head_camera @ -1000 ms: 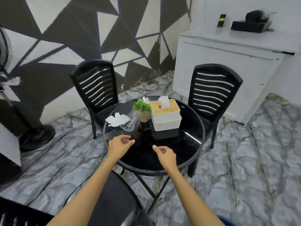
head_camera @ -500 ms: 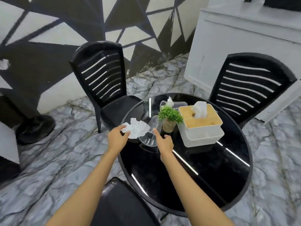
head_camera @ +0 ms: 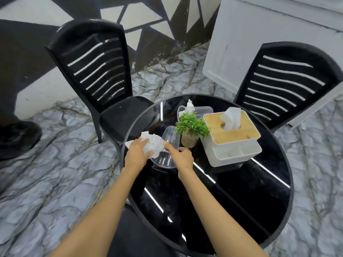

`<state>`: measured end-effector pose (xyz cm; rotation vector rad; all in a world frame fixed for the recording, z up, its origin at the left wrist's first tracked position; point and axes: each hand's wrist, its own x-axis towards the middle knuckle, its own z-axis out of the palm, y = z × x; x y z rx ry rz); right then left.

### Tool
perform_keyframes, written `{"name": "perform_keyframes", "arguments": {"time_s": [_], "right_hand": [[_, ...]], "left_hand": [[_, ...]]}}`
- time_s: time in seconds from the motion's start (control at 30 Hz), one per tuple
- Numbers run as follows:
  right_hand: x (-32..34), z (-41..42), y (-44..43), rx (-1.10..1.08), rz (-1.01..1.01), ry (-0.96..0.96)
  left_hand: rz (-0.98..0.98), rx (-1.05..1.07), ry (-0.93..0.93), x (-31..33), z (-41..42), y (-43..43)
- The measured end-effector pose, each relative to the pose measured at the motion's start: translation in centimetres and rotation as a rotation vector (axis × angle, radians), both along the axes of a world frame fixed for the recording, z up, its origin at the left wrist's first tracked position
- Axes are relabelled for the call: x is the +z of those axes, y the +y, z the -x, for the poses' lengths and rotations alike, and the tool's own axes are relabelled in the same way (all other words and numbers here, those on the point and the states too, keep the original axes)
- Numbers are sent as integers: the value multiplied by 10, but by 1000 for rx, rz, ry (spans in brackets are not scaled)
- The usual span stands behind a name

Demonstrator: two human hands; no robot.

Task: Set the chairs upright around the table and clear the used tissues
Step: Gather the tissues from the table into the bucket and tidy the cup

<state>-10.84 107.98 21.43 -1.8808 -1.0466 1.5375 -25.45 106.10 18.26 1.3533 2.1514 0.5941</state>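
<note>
Reaching further than half a second ago, the left hand (head_camera: 137,155) is now laid on the crumpled tissue (head_camera: 152,144) at the table (head_camera: 232,201) edge, fingers curled over it. The right hand (head_camera: 182,157) is pressed against the tipped clear cup (head_camera: 168,145), forefinger extended, fingers otherwise loosely spread. Two black chairs (head_camera: 96,67) (head_camera: 285,84) are seen upright; a third seat lies below. One plant (head_camera: 191,127), one tissue box (head_camera: 232,138) and one clear jug (head_camera: 194,110), holding a second tissue, are crowded beside the cup.
</note>
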Motion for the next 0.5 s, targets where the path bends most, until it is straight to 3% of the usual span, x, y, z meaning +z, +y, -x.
{"name": "perform_keyframes", "arguments": {"time_s": [0.23,0.5], "right_hand": [[13,-33,-25,69,-8,49],[37,-150,-106,78,-7,155]], "left_hand": [[-113,173,-37,24,-20,-23],[-104,103,-150,57,-115,-95]]}}
